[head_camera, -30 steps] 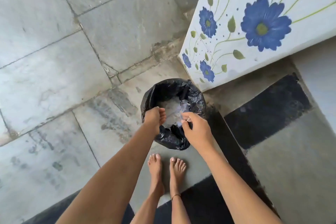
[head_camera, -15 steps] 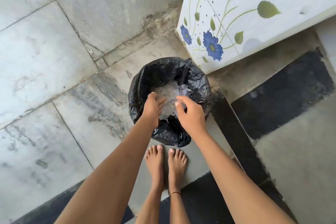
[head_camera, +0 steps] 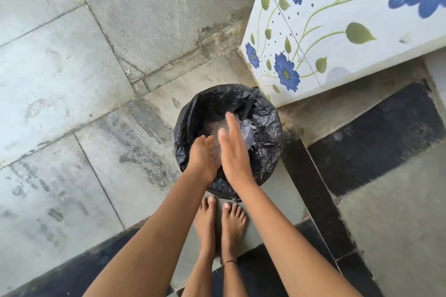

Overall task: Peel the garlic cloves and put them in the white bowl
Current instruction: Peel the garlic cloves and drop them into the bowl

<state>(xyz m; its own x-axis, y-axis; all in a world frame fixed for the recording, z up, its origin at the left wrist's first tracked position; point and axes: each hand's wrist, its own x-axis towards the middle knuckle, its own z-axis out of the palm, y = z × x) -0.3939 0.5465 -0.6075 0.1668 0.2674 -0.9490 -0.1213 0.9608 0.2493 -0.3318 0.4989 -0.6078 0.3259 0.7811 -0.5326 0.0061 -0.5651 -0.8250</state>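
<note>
The floor (head_camera: 72, 79) is grey stone slab, worn and stained, and fills the frame to the left of and beyond the fingers. A dark band (head_camera: 362, 152) runs across it to the right of the fingers. A white tiled panel (head_camera: 337, 43) with blue flowers and green stems stands beyond and to the right of the fingertips.

A round bin (head_camera: 268, 128) lined with a black plastic bag sits on the floor directly beneath the fingers, its far rim close to the corner of the panel. Two bare feet (head_camera: 217, 219) stand on the floor on the wrist side of the hands, just short of the bin.

Both hands are held over the bin mouth. The right hand (head_camera: 235, 152) is flat, its fingers (head_camera: 231, 125) straight and together, holding nothing. The left hand (head_camera: 202, 157) lies against the right palm with its fingers relaxed; motion blur hides the exact contact, but no object shows in it.

Pale papery scraps (head_camera: 248, 131) lie inside the bag, just to the right of the right fingertips and below them.

Task status, as a judgement: the garlic cloves and the white bowl are not in view, so the count of peeled cloves cannot be checked. The posture suggests peel residue being brushed off over the bin, a clean-up step that normally comes after peeling. Whether any cloves remain unpeeled cannot be told.
</note>
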